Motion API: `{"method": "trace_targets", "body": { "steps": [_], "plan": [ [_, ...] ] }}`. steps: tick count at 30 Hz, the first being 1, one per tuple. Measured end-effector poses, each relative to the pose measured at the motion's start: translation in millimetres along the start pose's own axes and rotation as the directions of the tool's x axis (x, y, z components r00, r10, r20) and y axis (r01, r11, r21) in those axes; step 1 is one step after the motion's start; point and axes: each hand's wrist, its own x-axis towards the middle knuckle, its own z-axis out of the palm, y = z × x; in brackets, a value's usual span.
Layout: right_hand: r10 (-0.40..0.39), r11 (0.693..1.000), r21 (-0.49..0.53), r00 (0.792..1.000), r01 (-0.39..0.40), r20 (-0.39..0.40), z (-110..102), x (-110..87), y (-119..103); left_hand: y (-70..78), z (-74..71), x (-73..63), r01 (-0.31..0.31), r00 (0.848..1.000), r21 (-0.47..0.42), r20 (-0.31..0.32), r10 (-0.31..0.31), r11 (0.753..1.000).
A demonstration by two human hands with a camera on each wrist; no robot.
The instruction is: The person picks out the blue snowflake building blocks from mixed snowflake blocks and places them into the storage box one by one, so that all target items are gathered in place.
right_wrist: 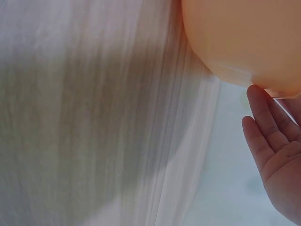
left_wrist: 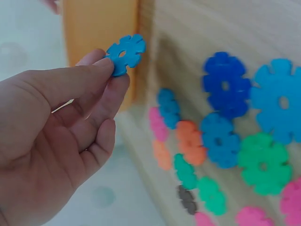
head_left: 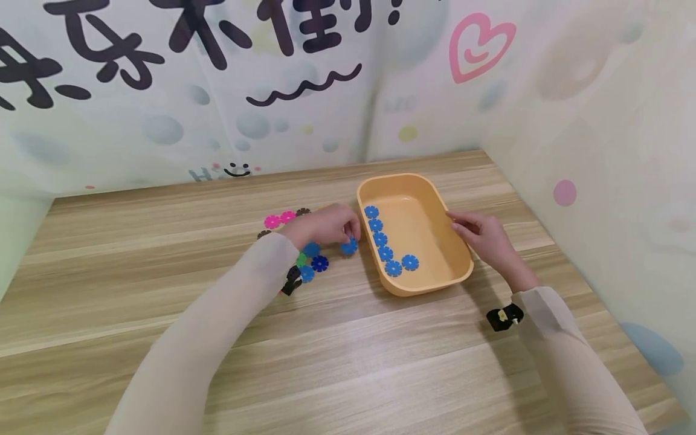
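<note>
Pale sleeves reach in over the table's near edge. Between thumb and fingertips, the left hand pinches a blue flower disc just outside the left wall of an orange tray, which sits toward the table's far right corner. The right hand touches the tray's right rim with fairly straight fingers; whether its thumb pinches the rim, I cannot tell. Six blue discs lie inside, five lining the left wall. Loose colored discs lie left of the tray.
</note>
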Motion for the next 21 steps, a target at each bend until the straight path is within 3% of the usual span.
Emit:
{"method": "trace_targets", "body": {
  "steps": [3,7,13,16,21],
  "plan": [
    [-0.001,1.0,0.001,1.0,0.001,-0.001,0,0.0,-1,8.0,-7.9,-3.7,-0.015,1.0,-0.006,-0.004,0.015,1.0],
    [-0.005,1.0,-0.003,1.0,0.005,-0.007,0,0.1,-1,20.3,-18.6,-6.0,-0.083,0.996,0.004,-0.019,0.083,0.997],
    [-0.009,1.0,-0.007,1.0,0.009,-0.008,0,0.4,1,38.1,-27.9,0.1,-0.151,0.988,0.022,-0.031,0.152,0.988],
    [-0.009,1.0,-0.007,1.0,0.009,-0.006,0,0.4,1,42.3,-27.7,7.8,-0.152,0.988,0.018,-0.03,0.153,0.988],
    [-0.001,1.0,-0.004,1.0,0.001,0.0,0,1.0,1,43.9,-23.5,22.4,-0.129,0.992,-0.084,-0.01,0.129,0.988]
  ]
}}
